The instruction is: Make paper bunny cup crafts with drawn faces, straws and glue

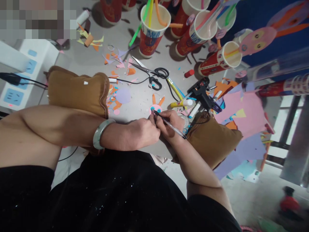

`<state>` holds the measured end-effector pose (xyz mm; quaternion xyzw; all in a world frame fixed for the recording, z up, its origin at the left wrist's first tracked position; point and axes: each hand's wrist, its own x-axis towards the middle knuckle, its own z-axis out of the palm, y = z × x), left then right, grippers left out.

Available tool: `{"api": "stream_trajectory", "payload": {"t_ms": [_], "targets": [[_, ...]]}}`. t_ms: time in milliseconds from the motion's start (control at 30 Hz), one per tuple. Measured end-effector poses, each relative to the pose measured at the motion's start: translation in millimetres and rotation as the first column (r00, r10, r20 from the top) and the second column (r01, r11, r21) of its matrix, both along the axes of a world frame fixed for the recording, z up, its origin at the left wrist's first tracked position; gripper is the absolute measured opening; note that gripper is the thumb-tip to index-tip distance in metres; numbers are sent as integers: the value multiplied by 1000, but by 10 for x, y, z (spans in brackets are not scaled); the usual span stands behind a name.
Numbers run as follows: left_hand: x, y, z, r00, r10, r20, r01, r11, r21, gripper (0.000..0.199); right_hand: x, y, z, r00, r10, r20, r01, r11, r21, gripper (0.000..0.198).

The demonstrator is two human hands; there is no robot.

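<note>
A small pink paper rabbit face [155, 107] with orange ears and blue-ringed eyes shows just beyond my fingertips. My left hand [145, 133], below a pale bangle, is closed at the rabbit's lower edge and pinches it; its fingertips are partly hidden. In my right hand [173, 121] is a clear-barrelled pen [174, 128], its dark tip at the face near the left eye. Both hands meet close to the table's near edge. Black-handled scissors [154, 74] lie open beyond the rabbit, and a yellow marker [181, 103] lies beside my right hand.
Brown cushions [78, 90] flank my arms. A black glue gun [204, 95] lies to the right near coloured paper sheets [248, 112]. Red paper cups [152, 42] with straws stand at the back. Paper scraps [117, 104] and a white power strip [20, 87] are on the left.
</note>
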<state>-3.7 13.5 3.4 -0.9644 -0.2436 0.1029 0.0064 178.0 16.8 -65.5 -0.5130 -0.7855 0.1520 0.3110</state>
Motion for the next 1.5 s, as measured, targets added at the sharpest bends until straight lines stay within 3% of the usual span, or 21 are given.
{"api": "stream_trajectory", "payload": {"t_ms": [500, 700, 1100, 1233, 1500], "targets": [[-39, -19, 1, 996, 37, 85, -36, 999, -16, 55, -15, -13, 28, 995, -79, 61, 81, 996, -35, 21], [-18, 38, 115, 999, 33, 19, -30, 990, -134, 57, -13, -19, 1, 995, -96, 34, 96, 995, 13, 17], [-8, 32, -4, 999, -27, 23, 26, 999, 47, 48, -17, 3, 0, 998, -59, 4, 59, 998, 18, 11], [-7, 20, -42, 997, -9, 78, 3, 998, 67, 45, -12, -8, -3, 998, -44, -48, 45, 999, 15, 7], [-11, 24, -51, 997, -25, 67, 19, 995, 97, 47, -20, -6, 23, 997, -74, 14, 74, 997, 29, 11]]}}
